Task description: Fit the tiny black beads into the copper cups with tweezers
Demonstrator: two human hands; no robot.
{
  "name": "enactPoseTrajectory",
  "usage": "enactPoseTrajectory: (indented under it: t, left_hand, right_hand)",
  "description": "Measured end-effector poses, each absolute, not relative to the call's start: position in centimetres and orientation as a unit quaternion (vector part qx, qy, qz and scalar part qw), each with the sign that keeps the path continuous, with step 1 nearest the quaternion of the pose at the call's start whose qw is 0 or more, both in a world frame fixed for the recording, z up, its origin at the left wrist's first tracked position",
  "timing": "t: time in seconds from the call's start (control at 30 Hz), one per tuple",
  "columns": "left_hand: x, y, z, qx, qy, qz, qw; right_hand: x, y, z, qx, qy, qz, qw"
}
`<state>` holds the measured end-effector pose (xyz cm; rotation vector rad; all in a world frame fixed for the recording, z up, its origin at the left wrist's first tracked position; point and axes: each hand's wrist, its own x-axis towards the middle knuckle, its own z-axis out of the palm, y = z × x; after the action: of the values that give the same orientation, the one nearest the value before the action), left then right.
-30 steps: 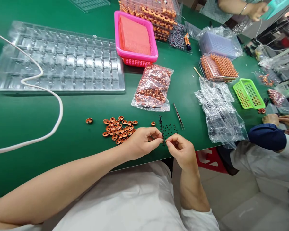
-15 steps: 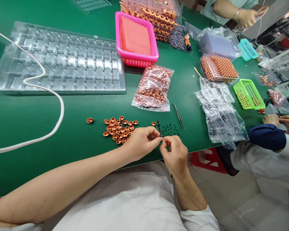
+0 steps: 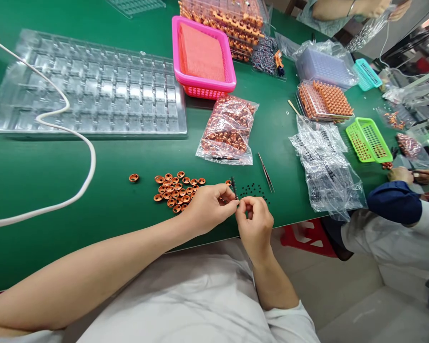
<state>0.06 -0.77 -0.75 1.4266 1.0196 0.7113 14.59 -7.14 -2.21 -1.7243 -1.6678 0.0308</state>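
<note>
Between thumb and fingers, my left hand [image 3: 214, 206] pinches a thin black strip with small side knobs [image 3: 233, 186], its far end pointing away from me. My right hand [image 3: 255, 221] is closed in a pinch at the near end of that strip, its fingertips meeting those of the left. Whatever lies between the right fingertips is too small to make out. Several tiny black pieces [image 3: 254, 190] are scattered on the green table just beyond my right hand. A pile of small copper-coloured cups [image 3: 175, 190] lies left of my left hand, partly hidden by it.
Tweezers [image 3: 266, 172] lie to the right, near a clear bag of copper cups [image 3: 229, 128]. Beyond are a pink basket [image 3: 177, 52], clear plastic trays [image 3: 103, 90] and a white cable [image 3: 93, 162]. Plastic bags [image 3: 329, 166] and a green basket [image 3: 370, 138] lie right, near a co-worker's sleeve [image 3: 395, 202].
My right hand has shifted slightly left and up, and the black strip has tipped a little leftward. My left hand stays almost in place. Co-workers' hands at the right have moved.
</note>
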Motion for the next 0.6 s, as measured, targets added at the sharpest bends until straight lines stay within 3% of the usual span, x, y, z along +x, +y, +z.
enactPoseTrajectory:
  t: [0.17, 0.33, 0.47, 0.6]
  left_hand:
    - [0.1, -0.9, -0.4, 0.606, 0.432, 0.318, 0.587]
    - [0.2, -0.3, -0.3, 0.579, 0.441, 0.318, 0.608]
    - [0.1, -0.1, -0.2, 0.555, 0.448, 0.304, 0.631]
    - [0.1, -0.1, -0.4, 0.559, 0.442, 0.303, 0.633]
  right_hand:
    - [16.7, -7.0, -1.7, -0.691, -0.614, 0.056, 0.378]
    - [19.1, -8.0, -1.1, -0.635, -0.692, 0.173, 0.297]
    - [19.5, -8.5, -1.4, -0.605, -0.747, 0.151, 0.231]
    - [19.3, -8.7, -1.6, -0.596, -0.762, 0.129, 0.217]
